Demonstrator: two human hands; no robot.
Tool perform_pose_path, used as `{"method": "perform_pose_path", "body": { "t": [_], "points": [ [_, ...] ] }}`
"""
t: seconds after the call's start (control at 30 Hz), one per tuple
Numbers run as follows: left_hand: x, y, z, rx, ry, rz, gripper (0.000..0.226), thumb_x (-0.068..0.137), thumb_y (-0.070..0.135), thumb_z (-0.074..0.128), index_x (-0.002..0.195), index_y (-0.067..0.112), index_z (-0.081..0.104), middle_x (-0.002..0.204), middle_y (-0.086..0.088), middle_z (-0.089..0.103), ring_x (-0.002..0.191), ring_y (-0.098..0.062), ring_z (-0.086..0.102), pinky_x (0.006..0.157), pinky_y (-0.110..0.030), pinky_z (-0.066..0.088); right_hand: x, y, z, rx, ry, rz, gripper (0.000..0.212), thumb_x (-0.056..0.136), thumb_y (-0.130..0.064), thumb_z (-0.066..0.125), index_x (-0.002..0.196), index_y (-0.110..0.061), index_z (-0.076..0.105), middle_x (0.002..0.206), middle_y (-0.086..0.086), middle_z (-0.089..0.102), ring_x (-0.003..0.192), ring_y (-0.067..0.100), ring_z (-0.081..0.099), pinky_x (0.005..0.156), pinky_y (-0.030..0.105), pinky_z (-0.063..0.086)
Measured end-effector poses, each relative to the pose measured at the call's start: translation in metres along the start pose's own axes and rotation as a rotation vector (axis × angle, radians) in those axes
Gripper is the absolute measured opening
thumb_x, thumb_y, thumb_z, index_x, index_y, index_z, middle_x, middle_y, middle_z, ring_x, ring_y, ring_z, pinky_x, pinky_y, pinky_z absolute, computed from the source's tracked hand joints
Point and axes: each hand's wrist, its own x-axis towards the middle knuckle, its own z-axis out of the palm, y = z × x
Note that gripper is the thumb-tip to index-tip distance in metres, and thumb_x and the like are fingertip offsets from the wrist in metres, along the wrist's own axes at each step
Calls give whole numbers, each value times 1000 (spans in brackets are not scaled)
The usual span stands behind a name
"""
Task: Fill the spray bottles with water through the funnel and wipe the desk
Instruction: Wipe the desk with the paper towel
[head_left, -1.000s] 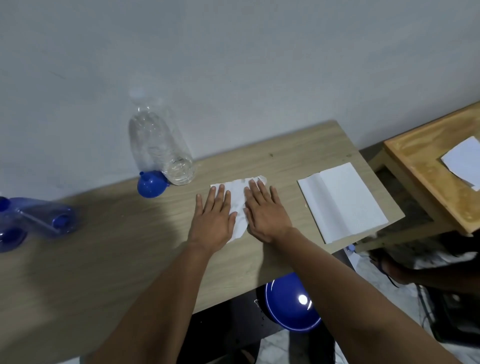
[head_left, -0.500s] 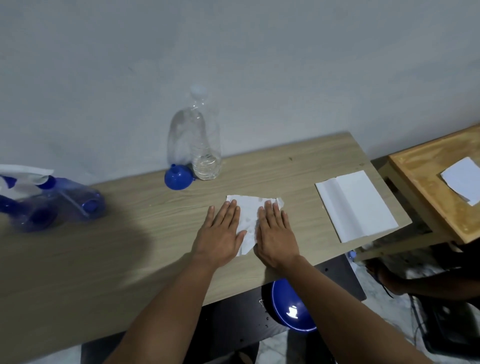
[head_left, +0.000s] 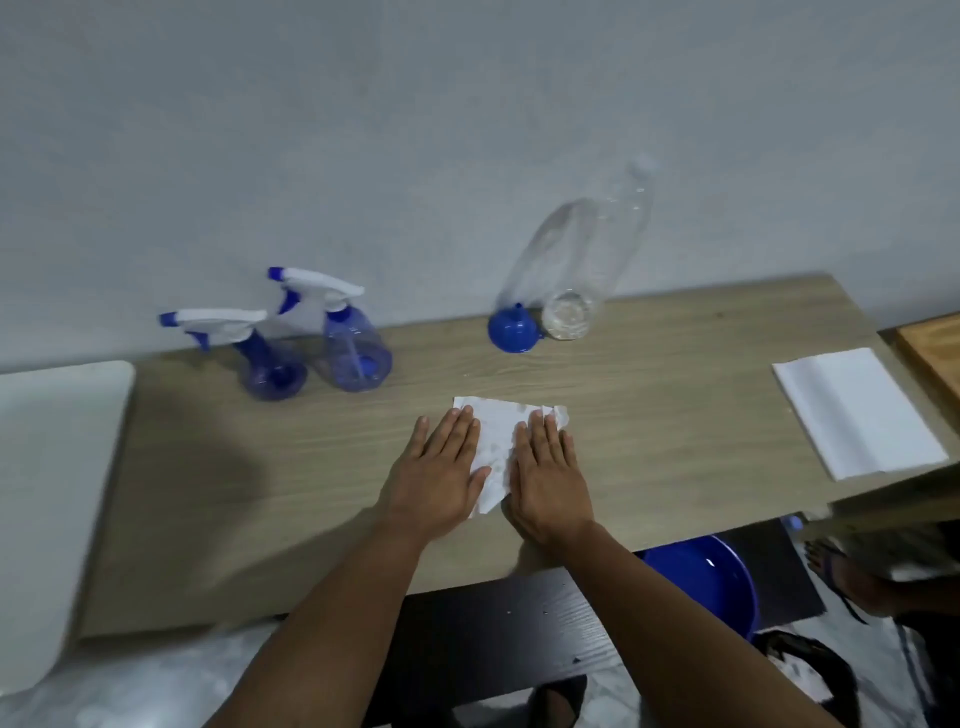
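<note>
On the bench, mid-front: both hands lay palm-down on 1 white tissue. Left hand covered its left edge, right hand its right edge, a strip of tissue showing betw. them. Fingers of both straight and flat, pressing, not curled round anything. Prob. reason: flat palms spread load so the thin sheet soaks up water and slides w/o bunching. Judged step: wiping, i.e. last part of task.

Count, bench:
- spray bottles x2, blue, white trigger heads fitted: one at back left, second just beside it, touching or nearly. Upright, near wall, well apart from the tissue, likely parked out of the wipe path. Water level inside: cannot tell.
- funnel x1, blue, back centre, mouth down.
- clear bottle x1, touching the funnel's right side, a little water at the bottom.
- folded white sheet stack x1, right end, prob. spare wipes.

Below bench: 1 blue basin, likely the water source/catch. White object at left, blurred, unidentified.
</note>
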Motion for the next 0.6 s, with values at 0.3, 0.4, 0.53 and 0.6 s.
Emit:
{"method": "perform_pose_path", "body": {
  "t": [0.3, 0.4, 0.53, 0.6],
  "points": [
    [-117, -165, 13, 28, 43, -226, 67, 104, 50, 24, 154, 6, 37, 161, -12, 34, 152, -26, 26, 120, -57, 19, 55, -190, 37, -72, -46, -229, 84, 93, -47, 30, 159, 5, 31, 167, 31, 22, 158, 46, 19, 126, 55, 6],
    [-158, -212, 17, 39, 54, -325, 67, 104, 49, 24, 153, 6, 39, 160, -13, 36, 150, -27, 31, 120, -60, 18, 68, -256, 42, -77, -97, -314, 90, 95, -53, 27, 164, 2, 14, 172, 28, 3, 161, 43, 0, 124, 50, -13],
    [-206, -260, 23, 51, 73, -427, 69, 103, 51, 23, 151, 5, 42, 158, -15, 39, 149, -29, 34, 122, -59, 13, 82, -327, 54, -117, -144, -436, 90, 103, -48, 45, 165, 0, 2, 172, 27, -9, 161, 41, -12, 130, 53, -10],
    [-221, -273, 23, 67, 64, -443, 70, 103, 50, 19, 151, 5, 42, 157, -16, 40, 149, -29, 34, 121, -61, 15, 86, -351, 55, -137, -173, -483, 88, 105, -47, 43, 165, -1, 0, 173, 25, -10, 161, 39, -12, 130, 54, -7]
  ]
}}
